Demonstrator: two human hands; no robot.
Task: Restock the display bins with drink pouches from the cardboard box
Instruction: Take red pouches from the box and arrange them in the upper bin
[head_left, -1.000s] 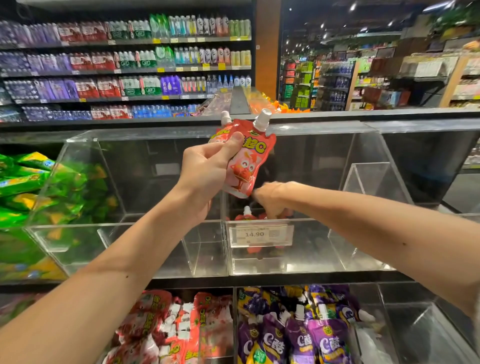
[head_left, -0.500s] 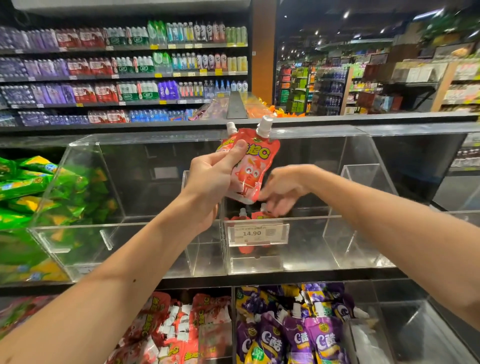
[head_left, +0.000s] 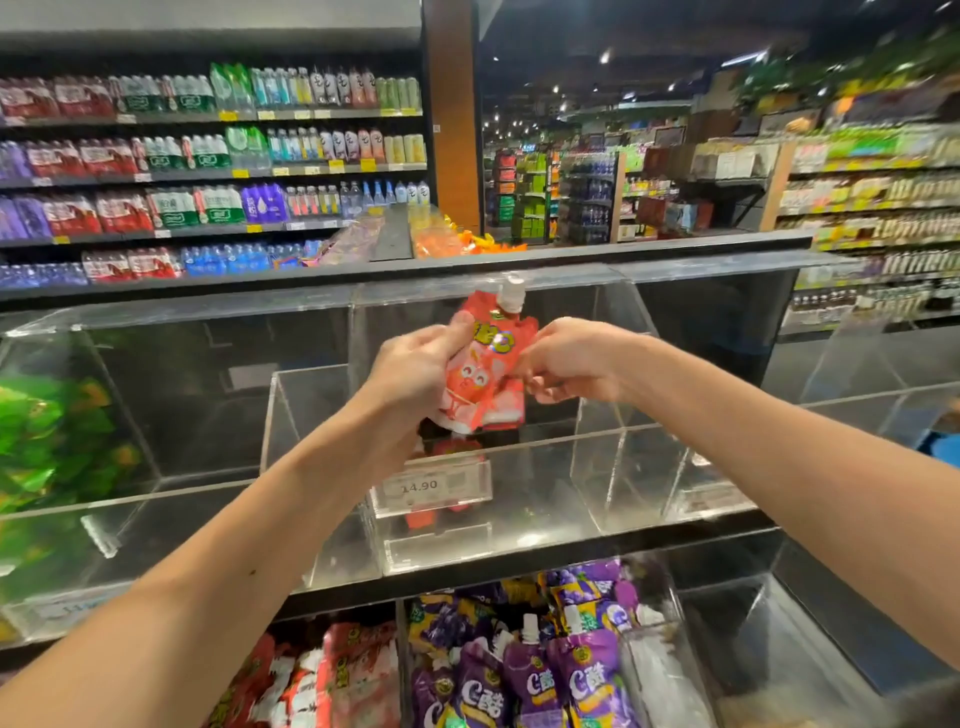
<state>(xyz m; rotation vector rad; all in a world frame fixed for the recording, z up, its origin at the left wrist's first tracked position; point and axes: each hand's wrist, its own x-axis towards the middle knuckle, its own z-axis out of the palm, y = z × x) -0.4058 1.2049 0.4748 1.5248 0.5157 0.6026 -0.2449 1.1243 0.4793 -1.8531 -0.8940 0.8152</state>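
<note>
Pouch (head_left: 485, 364) between left hand (head_left: 415, 371), perhaps right (head_left: 571, 364)

A white price tag (head_left: 434, 487) on the front of a clear display bin (head_left: 545, 499) reads "14.90". Purple pouches (head_left: 587, 680) in the bin below each carry a large white "C" followed by a Chinese character. The red pouch (head_left: 488, 374) bears yellow lettering ending in a round "C" — partly covered — and the shelf labels (head_left: 336, 166) behind are too blurred to read.
</note>
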